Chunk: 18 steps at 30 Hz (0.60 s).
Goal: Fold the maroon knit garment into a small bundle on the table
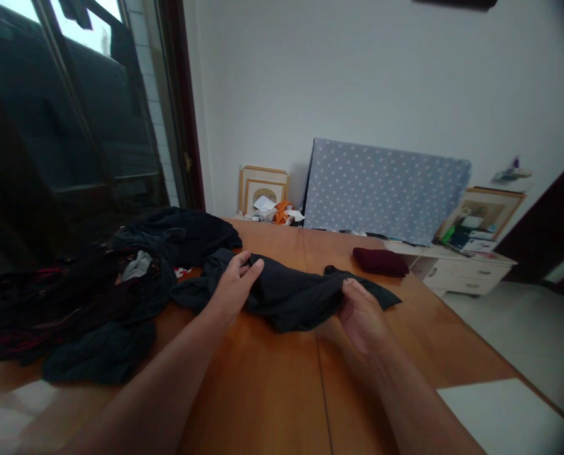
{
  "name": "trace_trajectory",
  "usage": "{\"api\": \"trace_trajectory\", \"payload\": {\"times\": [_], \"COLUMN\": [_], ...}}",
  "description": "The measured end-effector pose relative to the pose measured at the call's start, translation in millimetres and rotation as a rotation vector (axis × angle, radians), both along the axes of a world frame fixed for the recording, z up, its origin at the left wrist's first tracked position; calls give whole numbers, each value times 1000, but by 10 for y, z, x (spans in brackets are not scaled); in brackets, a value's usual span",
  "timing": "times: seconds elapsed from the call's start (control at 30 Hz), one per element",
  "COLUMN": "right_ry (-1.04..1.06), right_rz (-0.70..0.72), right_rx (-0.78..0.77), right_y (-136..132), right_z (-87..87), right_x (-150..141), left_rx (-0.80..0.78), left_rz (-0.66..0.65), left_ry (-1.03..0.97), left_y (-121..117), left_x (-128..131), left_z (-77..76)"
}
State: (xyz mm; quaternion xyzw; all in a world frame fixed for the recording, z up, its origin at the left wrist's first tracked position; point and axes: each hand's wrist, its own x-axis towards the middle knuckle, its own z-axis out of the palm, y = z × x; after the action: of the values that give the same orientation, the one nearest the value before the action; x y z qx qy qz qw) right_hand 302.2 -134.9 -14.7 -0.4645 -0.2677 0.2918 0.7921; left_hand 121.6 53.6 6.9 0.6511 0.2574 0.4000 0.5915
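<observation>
Black garment (291, 297) on wooden tabletop (263, 385), left hand (234, 287) pinching one end, right hand (362, 319) closed on the other; both grips tight on cloth; dark clothes pile (73, 303) just beside.

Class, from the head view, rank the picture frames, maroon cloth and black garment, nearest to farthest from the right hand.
1. Black garment: in the right hand.
2. Maroon cloth: on the table.
3. Picture frames: by the far wall.

Entry: left grip (237, 287), fingers curled inward, thumb closed against them. Right grip (362, 316), palm turned inward, fingers bent over. Left forearm (153, 379) and right forearm (419, 398), bare, are extended behind each grip, angled toward one another.
</observation>
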Motion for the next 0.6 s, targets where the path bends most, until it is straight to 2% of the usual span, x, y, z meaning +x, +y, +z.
{"api": "trace_trajectory", "payload": {"times": [0.13, 0.2, 0.27, 0.37, 0.43, 0.6], "right_ry": [150, 178, 165, 121, 112, 121], "right_rz": [9, 67, 120, 176, 175, 53], "right_rx": [69, 69, 66, 59, 51, 31], "right_y": [-69, -103, -136, -165, -169, -169], "right_z": [131, 182, 221, 251, 250, 190], "right_x": [56, 15, -52, -139, -144, 53], "left_rx": [531, 712, 799, 838, 792, 621], "left_rz": [-179, -287, -374, -431, -361, 73], "left_ry": [249, 378, 459, 432, 372, 309], "left_y": [-140, -241, -327, -372, -331, -92], "left_x": [-30, -35, -18, 34, 56, -15], "left_z": [-16, -47, -98, -186, -219, -126]}}
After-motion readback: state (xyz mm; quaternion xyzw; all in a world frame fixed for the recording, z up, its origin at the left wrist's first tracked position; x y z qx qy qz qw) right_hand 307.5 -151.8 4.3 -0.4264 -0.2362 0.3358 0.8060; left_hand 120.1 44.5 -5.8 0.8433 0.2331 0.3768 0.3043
